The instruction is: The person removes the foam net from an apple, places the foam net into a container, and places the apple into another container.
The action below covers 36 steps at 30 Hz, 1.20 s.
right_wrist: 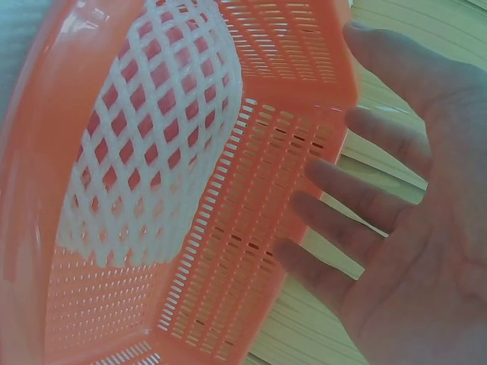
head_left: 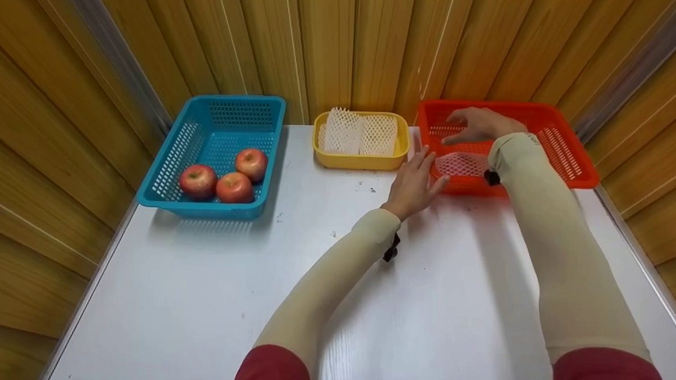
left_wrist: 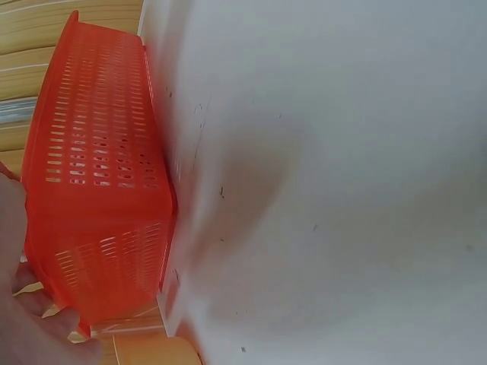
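Observation:
A white foam fruit net (right_wrist: 152, 144) lies in the red basket (head_left: 589, 173), near its front left in the head view. Something rounded and red shows through its mesh in the right wrist view. Above the basket hovers my right hand (head_left: 481, 124), fingers spread and holding nothing. The net is apart from those fingers (right_wrist: 365, 190). My left hand (head_left: 410, 184) is at the basket's front left corner, its fingers extended and nothing in its grasp. Whether it touches the rim, I cannot tell; the left wrist view shows only part of that hand (left_wrist: 30, 327).
Left of the red basket stands a yellow basket (head_left: 361, 162) with white foam nets (head_left: 343, 133) in it. Farther left, a blue basket (head_left: 202, 209) contains three red apples (head_left: 198, 181). Wood-patterned walls (head_left: 376, 51) enclose the white table (head_left: 188, 297) at the back and sides.

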### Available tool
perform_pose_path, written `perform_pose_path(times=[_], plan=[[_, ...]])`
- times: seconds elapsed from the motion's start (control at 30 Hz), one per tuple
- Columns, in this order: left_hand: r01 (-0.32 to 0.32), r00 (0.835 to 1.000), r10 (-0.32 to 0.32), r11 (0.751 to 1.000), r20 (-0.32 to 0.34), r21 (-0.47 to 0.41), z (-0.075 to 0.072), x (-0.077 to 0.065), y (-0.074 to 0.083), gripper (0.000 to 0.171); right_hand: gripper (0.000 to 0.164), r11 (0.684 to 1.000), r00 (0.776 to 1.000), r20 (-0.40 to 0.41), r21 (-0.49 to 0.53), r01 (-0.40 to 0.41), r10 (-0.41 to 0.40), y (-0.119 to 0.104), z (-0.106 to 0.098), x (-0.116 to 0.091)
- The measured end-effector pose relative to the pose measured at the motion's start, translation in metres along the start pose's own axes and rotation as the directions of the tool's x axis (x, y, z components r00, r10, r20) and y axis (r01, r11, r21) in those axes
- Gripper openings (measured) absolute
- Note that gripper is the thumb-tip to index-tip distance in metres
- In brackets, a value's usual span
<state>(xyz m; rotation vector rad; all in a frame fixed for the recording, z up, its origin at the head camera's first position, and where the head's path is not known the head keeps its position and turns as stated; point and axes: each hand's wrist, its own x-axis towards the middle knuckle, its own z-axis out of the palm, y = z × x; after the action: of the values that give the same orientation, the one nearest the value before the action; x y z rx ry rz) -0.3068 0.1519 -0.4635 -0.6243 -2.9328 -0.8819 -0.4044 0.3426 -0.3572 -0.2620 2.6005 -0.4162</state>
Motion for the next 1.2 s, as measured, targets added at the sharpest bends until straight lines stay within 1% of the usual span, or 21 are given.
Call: perform_pose_path(times=[0.23, 0.33, 0.5, 0.6, 0.73, 0.87, 1.07, 1.2], plan=[[0.024, 1.0, -0.023, 0.998, -0.008, 0.053, 0.001, 0.002, 0.0, 0.072, 0.09, 0.998, 0.999, 0.038, -0.042, -0.037, 0.039, -0.001, 0.002, 0.006], [0.028, 1.0, -0.027, 0.997, -0.011, 0.075, 0.0, 0.003, 0.001, 0.071, 0.092, 0.998, 0.998, 0.06, -0.061, -0.033, 0.037, 0.0, 0.003, 0.009], [0.045, 0.999, -0.045, 0.996, -0.002, 0.078, 0.0, 0.004, 0.003, 0.07, 0.092, 0.997, 0.994, 0.104, -0.073, -0.014, 0.021, 0.004, 0.007, 0.015], [0.053, 0.999, -0.053, 0.995, -0.001, 0.08, 0.001, 0.003, 0.005, 0.069, 0.091, 0.999, 0.991, 0.129, -0.045, -0.016, 0.022, 0.009, 0.011, 0.016], [0.053, 0.999, -0.053, 0.994, -0.009, 0.092, 0.003, 0.003, 0.007, 0.069, 0.092, 0.998, 0.985, 0.159, -0.007, -0.068, 0.068, 0.015, 0.016, 0.013], [0.056, 0.998, -0.055, 0.995, -0.014, 0.089, 0.003, 0.004, 0.006, 0.07, 0.094, 0.993, 0.978, 0.175, -0.04, -0.109, 0.115, 0.018, 0.018, 0.012], [0.057, 0.998, -0.056, 0.996, -0.022, 0.067, 0.0, 0.005, 0.003, 0.07, 0.099, 0.992, 0.972, 0.198, -0.05, -0.118, 0.126, 0.018, 0.018, 0.013], [0.059, 0.998, -0.058, 0.997, -0.025, 0.047, 0.0, 0.005, 0.003, 0.07, 0.096, 0.991, 0.974, 0.181, -0.038, -0.131, 0.136, 0.015, 0.02, 0.008]])
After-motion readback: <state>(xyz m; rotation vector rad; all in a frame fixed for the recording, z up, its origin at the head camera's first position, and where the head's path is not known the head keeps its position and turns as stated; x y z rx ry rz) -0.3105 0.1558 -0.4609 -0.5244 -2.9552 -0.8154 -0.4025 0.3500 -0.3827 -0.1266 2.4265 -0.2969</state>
